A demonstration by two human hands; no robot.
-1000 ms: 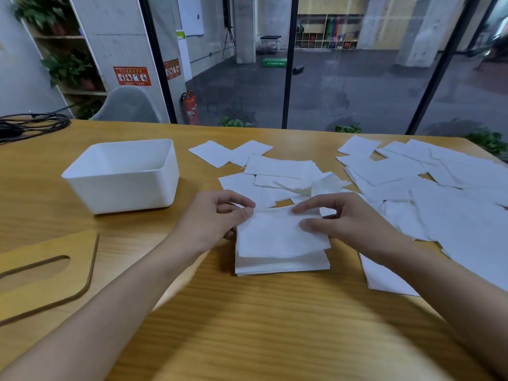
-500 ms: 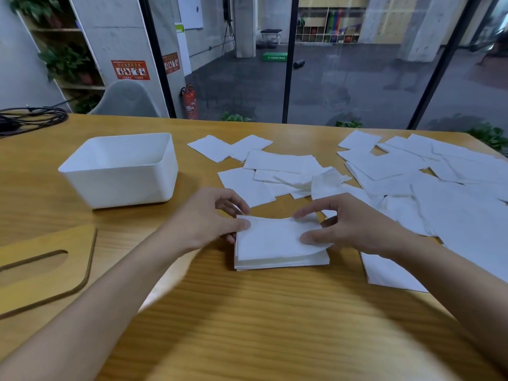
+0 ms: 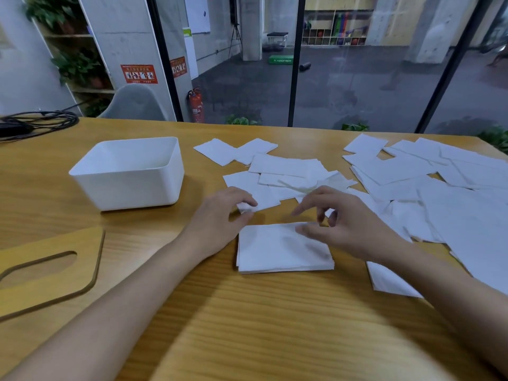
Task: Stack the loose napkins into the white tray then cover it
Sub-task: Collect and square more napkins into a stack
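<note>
Mid-gathering, nothing in the white tray [image 3: 129, 188] yet

Wooden lid [image 3: 52, 270] lies flat left of the napkin stack [image 3: 283, 251]. Right hand [image 3: 349, 224] hovers over the stack, fingers loosely curled, empty. Left hand [image 3: 220, 218] pinches a loose napkin [image 3: 264, 198] corner just beyond it. Next, I'd guess: drop it squarely on top. The white tray, beyond-left of the stack, sits empty.

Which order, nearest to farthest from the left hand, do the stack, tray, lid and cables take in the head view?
1. Stack, just right of the left hand.
2. Tray, to its left and farther back.
3. Lid, at the table's near left.
4. Cables, in the far left corner.
</note>
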